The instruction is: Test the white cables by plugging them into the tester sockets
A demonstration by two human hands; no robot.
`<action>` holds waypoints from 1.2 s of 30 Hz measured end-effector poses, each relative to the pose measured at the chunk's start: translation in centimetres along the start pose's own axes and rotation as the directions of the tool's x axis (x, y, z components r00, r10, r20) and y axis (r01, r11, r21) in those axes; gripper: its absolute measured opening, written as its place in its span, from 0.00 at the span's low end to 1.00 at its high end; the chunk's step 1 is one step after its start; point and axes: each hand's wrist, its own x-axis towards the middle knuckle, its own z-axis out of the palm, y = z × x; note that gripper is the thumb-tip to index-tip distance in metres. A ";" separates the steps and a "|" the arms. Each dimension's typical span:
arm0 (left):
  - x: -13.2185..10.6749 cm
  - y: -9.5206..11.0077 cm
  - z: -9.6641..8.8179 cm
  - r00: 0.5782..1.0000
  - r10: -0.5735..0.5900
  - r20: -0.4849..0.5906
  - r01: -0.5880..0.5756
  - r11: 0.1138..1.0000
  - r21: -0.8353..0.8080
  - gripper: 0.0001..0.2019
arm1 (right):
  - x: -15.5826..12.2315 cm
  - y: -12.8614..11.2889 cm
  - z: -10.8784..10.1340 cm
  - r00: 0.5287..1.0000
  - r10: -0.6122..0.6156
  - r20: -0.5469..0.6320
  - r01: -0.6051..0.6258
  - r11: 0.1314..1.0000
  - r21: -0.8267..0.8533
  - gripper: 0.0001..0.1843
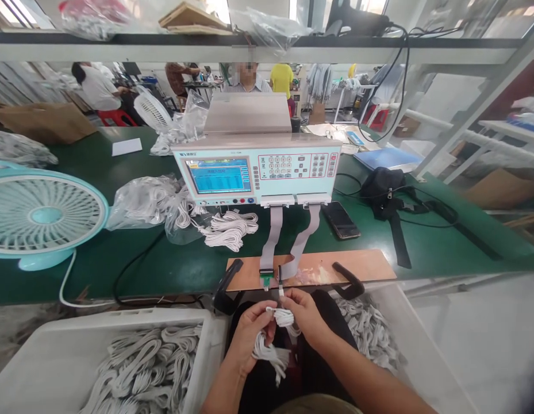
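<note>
My left hand (pixel 253 325) is closed round a white cable, with a bundle (pixel 270 353) of it hanging below the fingers. The fingers of my right hand (pixel 307 315) pinch the cable's white plug end (pixel 281 291), just under the right-hand ribbon lead's connector (pixel 279 272). Whether the plug sits in that connector is hard to make out. Another coiled part (pixel 284 318) of white cable lies between the two hands. Left of the plug, a small green circuit board (pixel 267 280) ends the other grey ribbon lead (pixel 273 236). Both leads run up to a tester with a lit screen (pixel 219 175).
The leads cross a copper-coloured board (pixel 353 264) held by black clamps (pixel 227 282). White bins of bundled cables stand at left (pixel 133 315) and right (pixel 415 339). A fan (pixel 46 215), loose cables (pixel 232 229), a phone (pixel 341 219) and a black bag (pixel 382 190) are on the table.
</note>
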 end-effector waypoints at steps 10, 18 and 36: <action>1.4 -0.3 1.2 0.907 0.382 -0.178 -0.294 0.876 0.383 0.14 | 0.1 -0.4 0.7 0.997 0.070 -0.017 -0.068 0.994 0.084 0.17; 2.2 -0.7 1.4 0.855 0.446 -0.265 -0.318 0.854 0.412 0.14 | 0.2 -0.5 0.4 1.000 0.002 0.020 -0.002 0.999 0.034 0.16; 2.6 -2.0 1.6 0.815 0.485 -0.318 -0.385 0.862 0.329 0.16 | 0.5 0.0 0.3 0.999 -0.001 0.053 -0.002 0.998 0.057 0.17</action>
